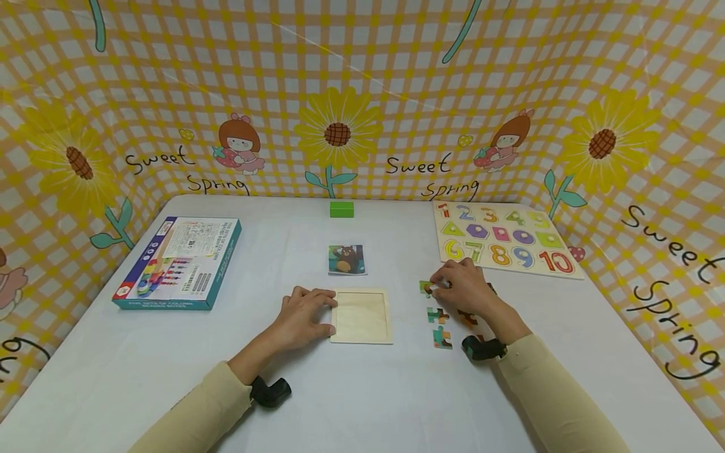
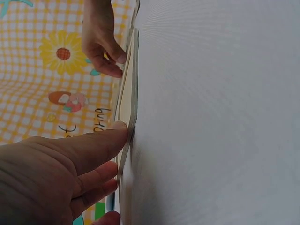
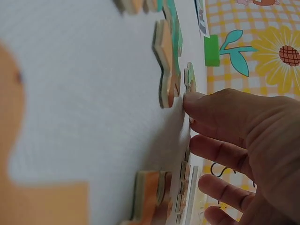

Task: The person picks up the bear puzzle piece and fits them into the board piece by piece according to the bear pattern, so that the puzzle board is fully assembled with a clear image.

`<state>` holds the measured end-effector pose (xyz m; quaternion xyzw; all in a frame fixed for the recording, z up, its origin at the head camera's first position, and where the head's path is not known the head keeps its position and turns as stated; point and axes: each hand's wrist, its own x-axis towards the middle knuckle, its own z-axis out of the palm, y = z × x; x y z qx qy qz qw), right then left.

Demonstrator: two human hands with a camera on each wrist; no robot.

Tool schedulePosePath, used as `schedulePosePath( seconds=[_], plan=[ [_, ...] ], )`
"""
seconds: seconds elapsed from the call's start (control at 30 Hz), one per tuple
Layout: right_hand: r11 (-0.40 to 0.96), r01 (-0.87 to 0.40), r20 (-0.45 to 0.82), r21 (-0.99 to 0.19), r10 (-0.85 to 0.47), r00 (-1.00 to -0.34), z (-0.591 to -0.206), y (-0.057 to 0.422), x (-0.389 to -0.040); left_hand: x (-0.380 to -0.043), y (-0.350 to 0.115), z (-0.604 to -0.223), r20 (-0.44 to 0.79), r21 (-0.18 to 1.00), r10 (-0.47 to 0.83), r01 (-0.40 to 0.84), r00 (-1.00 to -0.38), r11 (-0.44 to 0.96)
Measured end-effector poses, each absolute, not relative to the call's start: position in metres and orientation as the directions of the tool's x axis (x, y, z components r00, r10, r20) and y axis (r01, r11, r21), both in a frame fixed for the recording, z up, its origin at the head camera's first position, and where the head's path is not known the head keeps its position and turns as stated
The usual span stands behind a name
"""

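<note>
A shallow square wooden puzzle tray [image 1: 361,318] lies on the white table in front of me. My left hand [image 1: 300,318] rests on its left side, thumb near the lower corner and fingers by the upper one. In the left wrist view the thumb tip lies on the rim of the tray [image 2: 127,103]. My right hand [image 1: 467,286] is over the loose jigsaw pieces, pinching a green and brown piece [image 1: 425,287] between thumb and index finger. Below it lie another jigsaw piece [image 1: 438,316] and a teal one [image 1: 442,338]. Brown pieces [image 1: 467,318] are partly hidden under the right hand.
A bear picture card [image 1: 347,260] lies beyond the tray, with a green block [image 1: 342,209] behind it. A boxed toy set [image 1: 178,263] is at the left. At the back right is a number and shape board [image 1: 504,238]. Patterned cloth [image 1: 340,75] walls the table's back and sides.
</note>
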<state>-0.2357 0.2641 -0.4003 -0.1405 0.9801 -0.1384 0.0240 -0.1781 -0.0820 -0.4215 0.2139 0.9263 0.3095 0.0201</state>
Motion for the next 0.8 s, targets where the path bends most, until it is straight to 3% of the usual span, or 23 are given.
schedulePosePath(
  seconds=[0.8],
  plan=[
    [0.872,-0.340,0.065,-0.351,-0.340,-0.938,-0.388,0.244,-0.228,-0.178,-0.083,-0.424,0.102,0.606,0.406,0.380,-0.908,0.699]
  ],
)
